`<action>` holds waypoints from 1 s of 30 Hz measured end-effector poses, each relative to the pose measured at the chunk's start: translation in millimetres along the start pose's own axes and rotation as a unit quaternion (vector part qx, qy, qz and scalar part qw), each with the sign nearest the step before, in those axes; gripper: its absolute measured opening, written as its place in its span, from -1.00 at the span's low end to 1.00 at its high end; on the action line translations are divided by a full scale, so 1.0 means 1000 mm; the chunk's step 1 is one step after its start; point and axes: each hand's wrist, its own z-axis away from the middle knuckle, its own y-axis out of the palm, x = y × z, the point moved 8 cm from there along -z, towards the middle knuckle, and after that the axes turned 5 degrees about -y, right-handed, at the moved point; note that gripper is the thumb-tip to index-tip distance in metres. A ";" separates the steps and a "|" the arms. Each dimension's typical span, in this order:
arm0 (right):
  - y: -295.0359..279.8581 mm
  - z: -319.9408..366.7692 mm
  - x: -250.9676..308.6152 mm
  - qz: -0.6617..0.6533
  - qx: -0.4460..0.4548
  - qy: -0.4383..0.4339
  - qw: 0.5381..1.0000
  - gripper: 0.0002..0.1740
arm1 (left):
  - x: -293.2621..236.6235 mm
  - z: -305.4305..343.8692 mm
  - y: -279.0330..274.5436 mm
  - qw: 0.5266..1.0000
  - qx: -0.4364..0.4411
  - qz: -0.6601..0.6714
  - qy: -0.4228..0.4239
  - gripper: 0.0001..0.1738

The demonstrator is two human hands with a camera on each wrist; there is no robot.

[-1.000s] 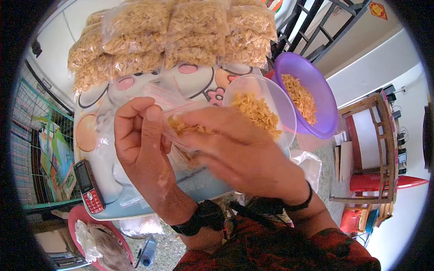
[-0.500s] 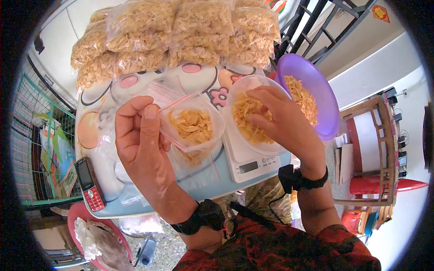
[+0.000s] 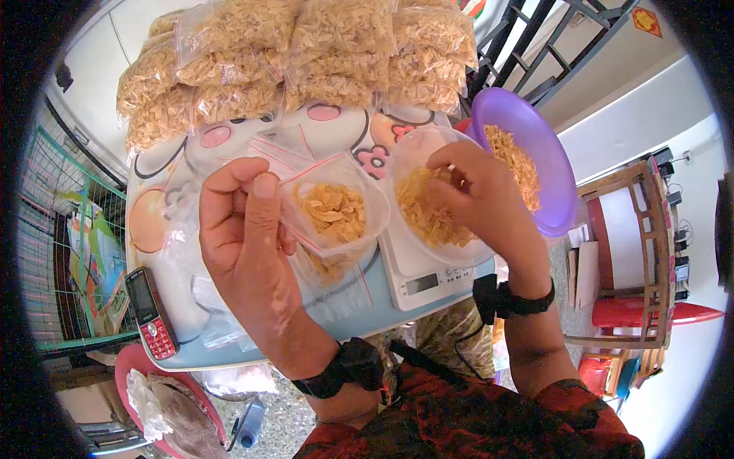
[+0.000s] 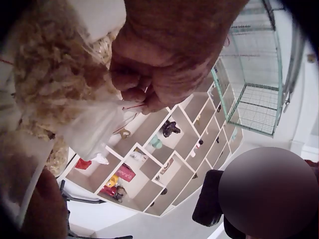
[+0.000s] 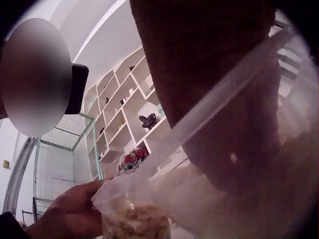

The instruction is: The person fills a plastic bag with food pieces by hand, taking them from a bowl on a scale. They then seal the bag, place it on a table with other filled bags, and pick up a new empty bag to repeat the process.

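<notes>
Clear plastic bag (image 3: 375, 214), pinched in left hand (image 3: 243, 222)

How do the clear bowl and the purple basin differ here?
The clear bowl is see-through and colourless; the purple basin is strongly coloured. The clear bowl appears to rest on the white scale; the purple basin stands beyond it, off the scale. The right hand is at the clear bowl, while no hand is at the purple basin. Both contain yellowish flakes.
</notes>
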 end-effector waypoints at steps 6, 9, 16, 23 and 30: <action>-0.030 0.023 -0.025 -0.185 -0.047 0.186 0.964 -0.80 | 0.000 0.001 -0.002 1.000 -0.010 -0.010 -0.006 -0.82; -0.029 0.033 -0.033 -0.238 -0.037 0.223 0.945 -0.81 | 0.002 0.000 -0.001 1.000 -0.003 0.001 -0.006 -0.82; -0.021 0.030 -0.012 -0.054 0.001 0.130 0.990 -0.84 | 0.002 0.001 0.002 1.000 0.018 0.006 0.001 -0.82; -0.007 0.025 -0.007 0.043 0.036 0.059 0.997 -0.77 | 0.005 -0.001 0.004 1.000 0.008 0.004 -0.005 -0.81; -0.003 0.028 0.003 0.030 0.074 0.040 0.996 -0.66 | 0.002 0.001 0.006 1.000 -0.014 -0.013 -0.009 -0.84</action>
